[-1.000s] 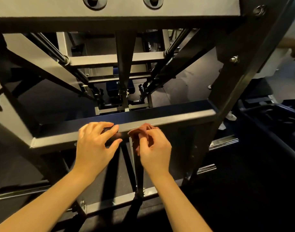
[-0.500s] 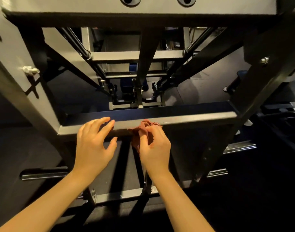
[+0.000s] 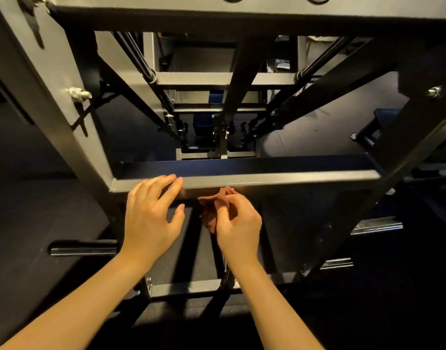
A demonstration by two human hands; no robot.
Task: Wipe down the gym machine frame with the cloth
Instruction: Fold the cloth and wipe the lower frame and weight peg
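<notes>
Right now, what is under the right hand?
A bunched reddish-brown cloth, pinched by the right hand just below the grey crossbar. The hand covers the rest of the cloth.

Reddish-brown cloth [image 3: 218, 200], grey metal frame [image 3: 280, 179].

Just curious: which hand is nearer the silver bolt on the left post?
Left. The left hand touches the crossbar below the bolt; right hand, holding the cloth, is farther right.

Dark floor [image 3: 27, 210] beneath the grey gym machine frame [image 3: 280, 179], base bars [image 3: 186, 286] directly on it.
</notes>
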